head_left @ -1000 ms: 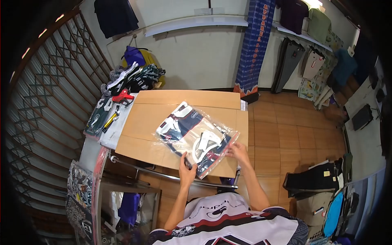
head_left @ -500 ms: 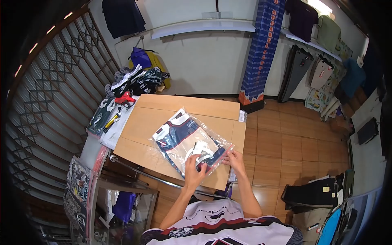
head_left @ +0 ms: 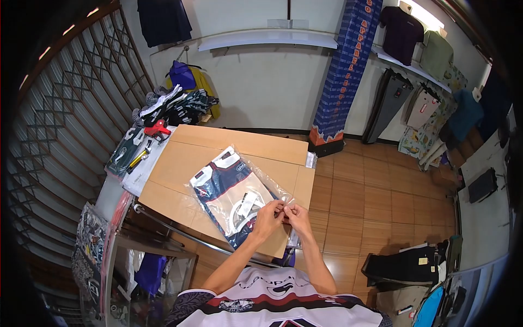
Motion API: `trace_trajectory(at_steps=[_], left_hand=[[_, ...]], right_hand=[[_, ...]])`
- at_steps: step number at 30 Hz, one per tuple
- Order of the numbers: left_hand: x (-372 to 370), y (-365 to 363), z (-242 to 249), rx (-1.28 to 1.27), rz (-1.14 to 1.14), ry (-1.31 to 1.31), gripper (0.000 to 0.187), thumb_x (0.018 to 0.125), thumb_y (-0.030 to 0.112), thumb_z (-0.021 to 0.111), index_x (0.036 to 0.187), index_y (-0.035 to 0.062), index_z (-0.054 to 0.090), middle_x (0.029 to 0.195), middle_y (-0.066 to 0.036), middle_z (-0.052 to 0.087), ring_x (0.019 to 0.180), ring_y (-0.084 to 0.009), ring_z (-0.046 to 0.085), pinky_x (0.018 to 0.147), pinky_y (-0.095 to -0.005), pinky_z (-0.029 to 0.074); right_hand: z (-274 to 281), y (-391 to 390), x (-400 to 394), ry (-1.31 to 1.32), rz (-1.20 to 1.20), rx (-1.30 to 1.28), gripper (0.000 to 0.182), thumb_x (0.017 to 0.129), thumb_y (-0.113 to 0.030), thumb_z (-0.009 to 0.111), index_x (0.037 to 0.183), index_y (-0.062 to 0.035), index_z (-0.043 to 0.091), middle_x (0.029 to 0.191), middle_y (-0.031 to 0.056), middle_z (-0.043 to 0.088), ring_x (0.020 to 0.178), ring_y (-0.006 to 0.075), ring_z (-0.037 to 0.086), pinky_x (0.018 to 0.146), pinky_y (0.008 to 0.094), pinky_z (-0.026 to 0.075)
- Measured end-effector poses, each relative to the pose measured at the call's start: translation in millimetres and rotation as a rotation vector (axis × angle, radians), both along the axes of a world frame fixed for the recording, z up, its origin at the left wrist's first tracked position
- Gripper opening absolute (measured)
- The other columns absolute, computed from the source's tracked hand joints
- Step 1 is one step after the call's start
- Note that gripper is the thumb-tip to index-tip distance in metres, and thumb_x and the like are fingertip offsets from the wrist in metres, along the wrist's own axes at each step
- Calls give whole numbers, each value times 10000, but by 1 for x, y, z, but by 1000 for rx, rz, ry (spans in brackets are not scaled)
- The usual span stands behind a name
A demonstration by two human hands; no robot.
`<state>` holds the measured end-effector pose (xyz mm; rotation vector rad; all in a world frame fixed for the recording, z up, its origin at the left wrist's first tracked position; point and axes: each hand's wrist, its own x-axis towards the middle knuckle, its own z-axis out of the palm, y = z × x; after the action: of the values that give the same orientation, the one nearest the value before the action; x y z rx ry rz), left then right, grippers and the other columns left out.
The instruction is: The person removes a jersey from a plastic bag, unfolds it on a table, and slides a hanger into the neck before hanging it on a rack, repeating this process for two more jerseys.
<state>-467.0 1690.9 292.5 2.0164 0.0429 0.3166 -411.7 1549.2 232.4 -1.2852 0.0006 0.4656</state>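
Edge work on the plastic bag (head_left: 235,197) seems under way, left hand (head_left: 267,219) and right hand (head_left: 298,219) apparently pinching it, the next move calling for even tension.

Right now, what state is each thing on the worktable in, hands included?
Left hand: fingers pinched at the clear bag's edge
Right hand: pinched there too, beside the left
Clear bag: lying flat, loaded
Jersey: folded, inside the bag
Cardboard: spread flat, creased
Red tool: lying down
Yellow-handled tool: lying down
Dark green garment: folded
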Motion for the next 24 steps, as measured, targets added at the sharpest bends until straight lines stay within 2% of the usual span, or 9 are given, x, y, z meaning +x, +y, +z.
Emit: trace_trajectory(at_steps=[5, 8, 11, 17, 20, 24], left_hand=[[-2, 7, 9, -75, -19, 78, 357, 915, -16, 713, 1263, -12, 634, 962, -214, 777, 853, -321, 789, 760, -396, 628], [0, 13, -1, -64, -34, 32, 390, 927, -15, 703, 1304, -6, 604, 944, -218, 779, 840, -325, 790, 750, -400, 625], [-2, 11, 10, -73, -18, 51, 342, 931, -22, 691, 1262, -12, 605, 925, -213, 778, 831, -331, 788, 743, -398, 620], [0, 4, 3, 18, 22, 26, 242, 946, -8, 664, 1178, -24, 597, 895, -209, 753, 809, -340, 769, 728, -422, 597], [-1, 2, -2, 14, -23, -37, 262, 940, -6, 667, 1191, -32, 595, 920, -207, 748, 807, -334, 764, 723, -429, 590], [-6, 1, 14, -6, -49, 21, 298, 925, -5, 684, 1204, -49, 591, 968, -214, 740, 840, -322, 763, 747, -422, 592]], right_hand=[[-2, 3, 1, 25, -7, 56, 123, 1045, -98, 679, 1022, 22, 662, 983, 124, 750, 852, 178, 741, 766, 321, 663], [7, 3, 1, 41, 1, 4, 143, 1033, -103, 699, 1027, 35, 664, 996, 143, 751, 860, 195, 748, 781, 330, 669], [5, 1, 1, 26, 14, -10, 153, 1030, -112, 706, 1024, 34, 660, 1012, 148, 749, 857, 200, 750, 787, 329, 668], [-1, -4, 2, -21, 84, 124, 143, 1051, -136, 679, 1014, -1, 648, 1014, 110, 745, 880, 188, 743, 804, 350, 664], [-1, -3, 3, -19, 67, 19, 125, 1063, -127, 654, 1010, -14, 638, 1007, 96, 736, 901, 189, 736, 808, 362, 664], [1, -2, 1, -70, 74, 8, 122, 1071, -122, 638, 1008, -18, 627, 996, 93, 731, 900, 178, 731, 800, 354, 663]])
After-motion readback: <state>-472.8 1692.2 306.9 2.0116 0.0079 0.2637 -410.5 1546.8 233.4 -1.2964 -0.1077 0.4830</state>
